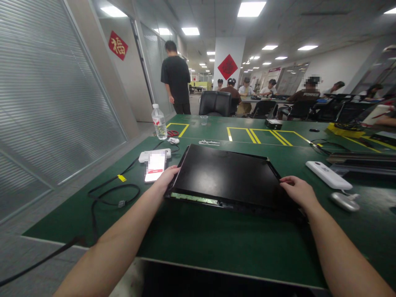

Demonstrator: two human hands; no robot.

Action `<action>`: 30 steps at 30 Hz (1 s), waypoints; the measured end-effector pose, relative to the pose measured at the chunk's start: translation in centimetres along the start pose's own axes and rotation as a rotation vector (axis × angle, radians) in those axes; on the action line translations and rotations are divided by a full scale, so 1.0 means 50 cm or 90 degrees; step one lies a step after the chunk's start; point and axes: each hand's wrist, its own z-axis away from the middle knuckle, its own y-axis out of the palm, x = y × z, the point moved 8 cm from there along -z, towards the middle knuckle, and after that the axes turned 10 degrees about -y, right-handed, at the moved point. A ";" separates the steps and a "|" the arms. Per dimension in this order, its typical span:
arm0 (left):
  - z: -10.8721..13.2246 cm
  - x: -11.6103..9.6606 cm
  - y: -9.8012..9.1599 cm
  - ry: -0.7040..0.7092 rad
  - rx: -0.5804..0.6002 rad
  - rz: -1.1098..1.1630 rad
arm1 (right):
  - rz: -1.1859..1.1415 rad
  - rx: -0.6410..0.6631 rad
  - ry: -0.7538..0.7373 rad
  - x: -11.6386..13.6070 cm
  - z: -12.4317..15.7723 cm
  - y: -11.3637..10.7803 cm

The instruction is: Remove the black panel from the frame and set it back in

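Observation:
A black LCD screen panel [229,175] lies between my hands over the green table [235,243]. Along its near edge runs a thin green circuit-board strip [194,199]. My left hand [168,176] grips the panel's left edge, its fingertips partly hidden by the frame. On the other side, my right hand [297,190] holds the right edge, thumb and fingers pinched at the rim. Whether the panel rests fully on the table or is slightly raised, I cannot tell.
Left of the panel are a lit phone [155,167], a water bottle [159,122] and a black cable [116,200]. A white power bank [328,175] and a silver mouse-shaped device [345,201] lie right. Behind stands an office chair [215,103]; a person [175,78] stands farther back.

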 end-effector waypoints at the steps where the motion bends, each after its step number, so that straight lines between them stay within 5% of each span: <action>1: -0.001 0.002 0.001 -0.007 0.002 0.006 | 0.002 0.002 0.003 0.000 0.000 -0.001; 13: 0.011 0.004 0.003 -0.039 0.011 0.034 | 0.005 0.008 0.012 0.001 0.000 -0.002; 24: 0.021 -0.009 -0.003 0.016 -0.034 -0.034 | 0.003 0.011 0.003 -0.001 -0.002 0.002; 30: 0.024 -0.013 0.009 0.057 0.011 -0.012 | 0.003 -0.003 -0.010 -0.010 -0.006 0.002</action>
